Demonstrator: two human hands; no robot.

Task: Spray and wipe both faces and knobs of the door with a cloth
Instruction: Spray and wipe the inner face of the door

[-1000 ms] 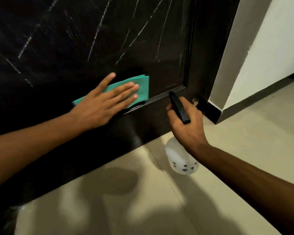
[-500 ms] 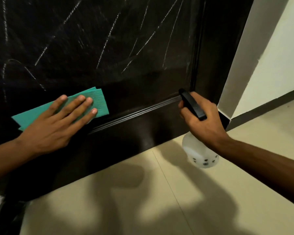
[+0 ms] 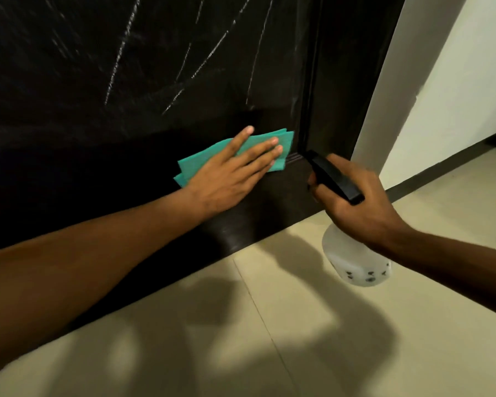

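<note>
Streaks of spray ran pale down the dark door (image 3: 155,81) face, upper panel apparently not yet wiped. Left hand (image 3: 229,176) pressed the green cloth (image 3: 281,138) flat, fingers straight, low on the door beside its right-hand stile. Right hand (image 3: 358,204), right of the cloth, gripped the spray bottle (image 3: 352,265), fingers curled round its black head. Knobs and far face out of view; likely plenty left.

Pale beige tiled floor (image 3: 269,353) fills 6 o'clock half; thin grout line runs through it toward 5 o'clock. Soft dark shadows (image 3: 341,325) lie across tiles at 6 o'clock. White plastered wall (image 3: 455,81) at 2 o'clock. Dark skirting strip (image 3: 441,170) along wall foot at 3 o'clock, meeting floor.
</note>
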